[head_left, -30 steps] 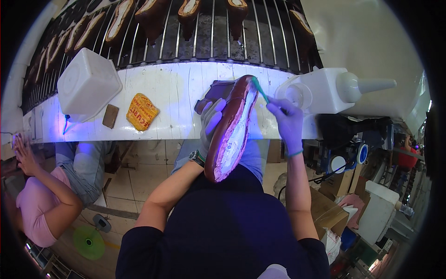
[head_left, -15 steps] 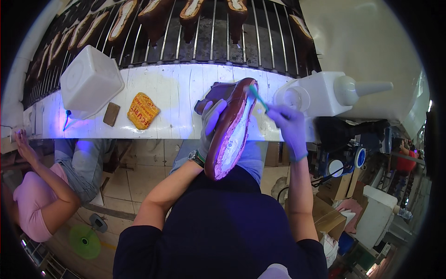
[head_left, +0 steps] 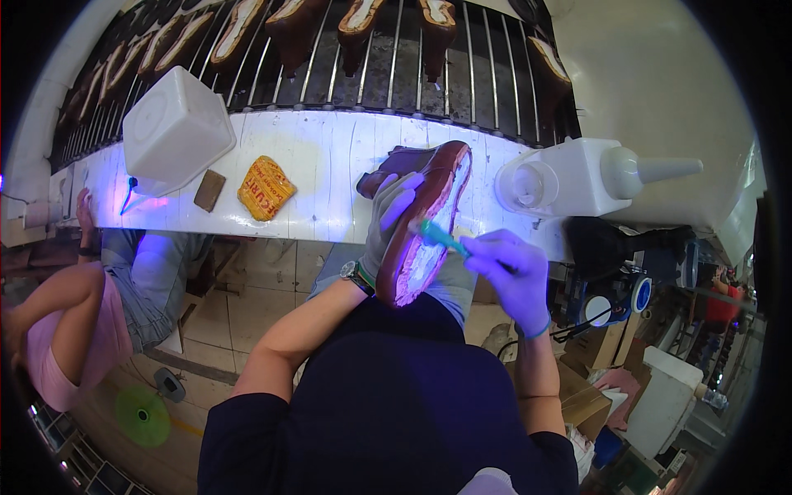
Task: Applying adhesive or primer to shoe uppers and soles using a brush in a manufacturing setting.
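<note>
A dark brown leather boot (head_left: 433, 177) is tipped on its side, its pale, reddish-edged underside facing right and up. My gloved left hand (head_left: 389, 219) grips the boot around its upper. In my gloved right hand (head_left: 511, 272) is a small brush (head_left: 443, 237) with a green handle, its head against the underside near the middle. To the right, a clear cup (head_left: 528, 186) sits at a white plastic bottle (head_left: 582, 177) that lies on its side with its nozzle pointing right.
Beyond the white table (head_left: 322, 165), a rack of metal rollers (head_left: 417, 82) carries several upturned boots. On the left are a white square container (head_left: 180, 132), a brown block (head_left: 209, 190) and a yellow printed pad (head_left: 266, 188). Another person (head_left: 70, 322) sits at the far left.
The brush has moved from the boot's far end down to the middle of its underside, with my right hand coming nearer to me. My left hand still holds the boot.
</note>
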The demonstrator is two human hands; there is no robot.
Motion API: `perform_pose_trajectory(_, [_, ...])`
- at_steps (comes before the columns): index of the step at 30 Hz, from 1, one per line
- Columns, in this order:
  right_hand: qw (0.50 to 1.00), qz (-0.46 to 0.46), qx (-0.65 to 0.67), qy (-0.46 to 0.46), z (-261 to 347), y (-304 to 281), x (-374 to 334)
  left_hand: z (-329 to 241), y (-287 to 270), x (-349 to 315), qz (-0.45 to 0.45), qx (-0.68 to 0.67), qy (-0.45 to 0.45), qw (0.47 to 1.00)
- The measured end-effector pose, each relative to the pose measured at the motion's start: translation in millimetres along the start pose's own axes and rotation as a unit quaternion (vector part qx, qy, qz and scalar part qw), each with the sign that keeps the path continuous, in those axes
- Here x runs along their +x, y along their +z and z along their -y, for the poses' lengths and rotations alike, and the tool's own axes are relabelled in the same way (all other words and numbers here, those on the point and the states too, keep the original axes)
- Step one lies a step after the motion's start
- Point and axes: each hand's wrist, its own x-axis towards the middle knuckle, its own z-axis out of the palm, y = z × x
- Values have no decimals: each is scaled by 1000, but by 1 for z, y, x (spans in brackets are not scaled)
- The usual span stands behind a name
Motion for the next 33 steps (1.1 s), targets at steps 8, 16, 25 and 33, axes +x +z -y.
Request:
perform_pose_trajectory(8, [993,49,-48,-92,2,0,-2,-11,-15,20,44,30,38,998])
perform_pose_trajectory(16, [997,-33,-44,-47,10,-7,-1,-47,-28,63,93,20,22,995])
perform_pose_trajectory(25, [967,-22,-150,-204,44,-23,-1,-72,-51,93,265,-123,-137,946])
perform_pose_trajectory(33, [909,-44,-289,-295,56,-44,29,-42,-61,131,422,-290,-236,826])
